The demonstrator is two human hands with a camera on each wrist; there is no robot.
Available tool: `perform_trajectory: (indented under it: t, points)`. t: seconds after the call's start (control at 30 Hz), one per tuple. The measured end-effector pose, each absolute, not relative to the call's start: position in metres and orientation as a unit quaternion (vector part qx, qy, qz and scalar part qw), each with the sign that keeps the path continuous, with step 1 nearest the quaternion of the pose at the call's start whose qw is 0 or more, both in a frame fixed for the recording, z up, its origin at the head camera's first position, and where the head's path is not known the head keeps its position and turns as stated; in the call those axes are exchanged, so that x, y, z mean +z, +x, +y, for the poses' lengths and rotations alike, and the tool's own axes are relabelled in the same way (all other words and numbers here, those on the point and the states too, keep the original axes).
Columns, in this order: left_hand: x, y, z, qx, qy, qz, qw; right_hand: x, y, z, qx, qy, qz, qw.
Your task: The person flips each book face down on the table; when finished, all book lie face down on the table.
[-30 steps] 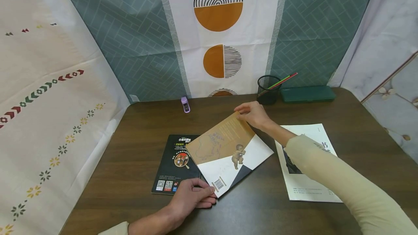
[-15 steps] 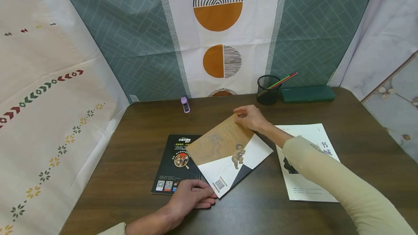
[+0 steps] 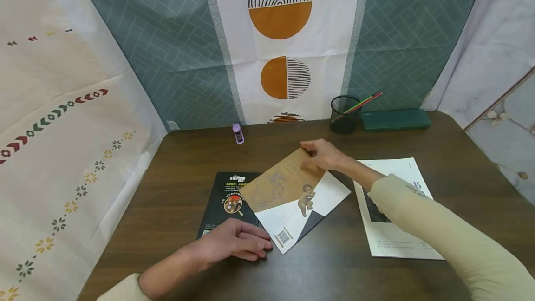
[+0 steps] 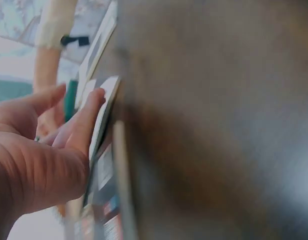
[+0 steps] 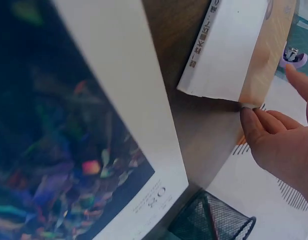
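A brown and white book (image 3: 279,215) with a cherub picture lies aslant, partly over a black book (image 3: 221,203). My right hand (image 3: 323,154) pinches its far edge between thumb and fingers; the right wrist view shows that grip on the brown end of the book (image 5: 221,55). My left hand (image 3: 236,240) is beside the near left edge of the brown and white book, above the black book's near end, with fingers extended. In the left wrist view the left hand (image 4: 49,150) has its thumb apart from the fingers and holds nothing.
To the right lies a white magazine (image 3: 401,240), partly under the right sleeve. Along the table's back stand a purple bottle-like item (image 3: 238,134), a black mesh pen cup (image 3: 343,122) with pencils, and a green case (image 3: 394,121). Patterned cloths hang behind.
My left hand has let go of the book's near corner and drawn slightly left, covering the black book's lower end. The right hand has shifted slightly toward me, still holding the far edge.
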State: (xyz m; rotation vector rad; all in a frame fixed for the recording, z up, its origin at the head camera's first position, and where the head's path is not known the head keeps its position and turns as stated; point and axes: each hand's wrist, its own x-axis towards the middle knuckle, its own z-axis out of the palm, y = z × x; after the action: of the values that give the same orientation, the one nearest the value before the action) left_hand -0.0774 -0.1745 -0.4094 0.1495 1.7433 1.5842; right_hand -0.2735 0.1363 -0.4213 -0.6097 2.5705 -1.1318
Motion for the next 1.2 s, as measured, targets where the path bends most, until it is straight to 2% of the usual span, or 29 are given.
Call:
perform_trajectory:
  t: [0.13,0.27,0.4,0.57,0.8,1.03,1.2]
  points:
    - [-0.399,-0.097,-0.184,0.597,0.101,0.711,0.359,-0.418,-0.263,0.141,-0.379,-0.228,0.881,0.165]
    - [-0.392,-0.117,-0.193,0.546,0.143,0.776,0.281,-0.412,-0.248,0.146,-0.364,-0.231,0.883,0.189]
    - [-0.39,-0.138,-0.2,0.485,0.179,0.833,0.196,-0.407,-0.233,0.151,-0.339,-0.226,0.894,0.189]
    - [-0.395,-0.159,-0.205,0.431,0.19,0.871,0.14,-0.408,-0.218,0.161,-0.319,-0.216,0.906,0.177]
    - [-0.407,-0.178,-0.206,0.35,0.201,0.909,0.109,-0.41,-0.198,0.176,-0.315,-0.206,0.91,0.173]
    - [-0.414,-0.187,-0.205,0.331,0.226,0.907,0.132,-0.416,-0.184,0.188,-0.312,-0.182,0.917,0.168]
    - [-0.418,-0.189,-0.204,0.328,0.24,0.903,0.142,-0.42,-0.174,0.196,-0.312,-0.197,0.918,0.143]
